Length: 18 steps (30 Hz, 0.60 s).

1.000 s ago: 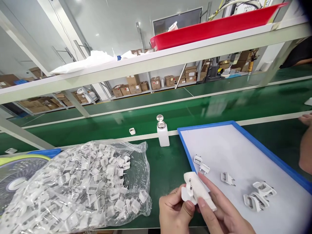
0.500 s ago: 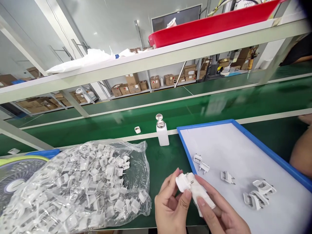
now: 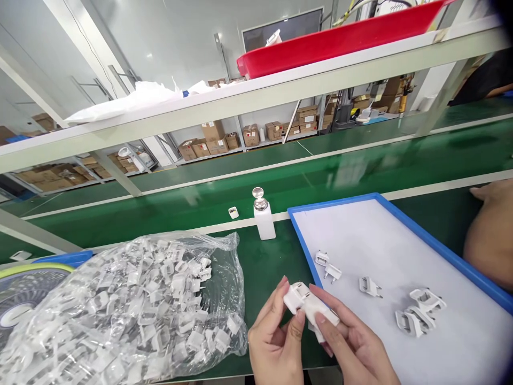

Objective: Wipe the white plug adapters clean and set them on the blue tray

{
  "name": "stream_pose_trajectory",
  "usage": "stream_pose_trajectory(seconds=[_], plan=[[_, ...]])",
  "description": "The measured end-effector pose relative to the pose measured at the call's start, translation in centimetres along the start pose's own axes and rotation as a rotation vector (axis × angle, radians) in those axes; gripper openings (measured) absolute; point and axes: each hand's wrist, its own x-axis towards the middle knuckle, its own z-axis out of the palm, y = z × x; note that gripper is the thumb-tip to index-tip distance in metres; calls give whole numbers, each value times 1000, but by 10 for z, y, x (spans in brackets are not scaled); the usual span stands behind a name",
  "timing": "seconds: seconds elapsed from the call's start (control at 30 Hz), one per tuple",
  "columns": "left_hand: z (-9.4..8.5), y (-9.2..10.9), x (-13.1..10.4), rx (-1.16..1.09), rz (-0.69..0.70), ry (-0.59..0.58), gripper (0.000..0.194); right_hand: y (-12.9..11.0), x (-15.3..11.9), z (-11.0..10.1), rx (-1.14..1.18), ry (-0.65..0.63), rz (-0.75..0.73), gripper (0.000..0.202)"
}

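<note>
My left hand (image 3: 276,337) pinches a white plug housing (image 3: 295,297) between thumb and fingers, near the front edge of the bench. My right hand (image 3: 348,337) is closed on a folded white cloth (image 3: 320,313), which lies against the housing. Both hands are close together, and the fingers partly hide where the two white things meet. To the right, a blue-rimmed tray (image 3: 336,205) holds several loose white two-pin plug housings (image 3: 369,286). On the left lies a clear plastic bag (image 3: 226,256) full of similar white pieces (image 3: 148,305).
A white pump bottle (image 3: 264,220) with a metal top stands behind my hands, beside a small white piece (image 3: 233,212). A fan (image 3: 24,305) is at far left. Another person's arm (image 3: 491,235) rests beyond the tray. A shelf bearing a red tray (image 3: 340,40) crosses above.
The housing has turned in my left hand, and the cloth in my right hand has shifted against it. Both hands stay together; the whole view has shifted slightly.
</note>
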Motion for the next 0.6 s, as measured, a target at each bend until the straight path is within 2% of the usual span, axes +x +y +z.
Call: stream_pose_trajectory(seconds=[0.1,0.2,0.33,0.43,0.6], plan=[[2,-5,-2,-39,-4,-39,48,9,9,-6,-10,-34,-6,63],[4,-9,-6,-86,-4,-59,50,20,21,-19,-39,-138,-8,65],[3,-6,-6,-16,-54,-48,52,31,29,-28,-51,-241,25,67],[2,-3,-2,-17,-192,-31,55,31,27,-23,-68,-206,14,74],[3,-5,3,-112,-327,-45,60,24,18,-8,-166,3,-126,70]])
